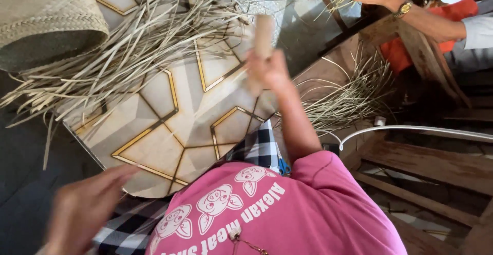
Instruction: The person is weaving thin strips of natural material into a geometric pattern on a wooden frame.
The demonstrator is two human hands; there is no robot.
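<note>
Head view: blurred left hand [84, 209], cut off

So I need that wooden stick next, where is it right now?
The wooden stick is in the head view, upper middle, gripped upright in the right hand above the patterned board, right of the dried straw strips.

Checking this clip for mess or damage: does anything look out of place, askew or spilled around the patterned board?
The dried straw strips lie in a loose, fanned heap across the patterned board, many trailing past its left edge onto the dark floor. The right hand grips a blurred pale wooden stick; the left hand is blurred near the board's corner. Nothing looks broken.
</note>
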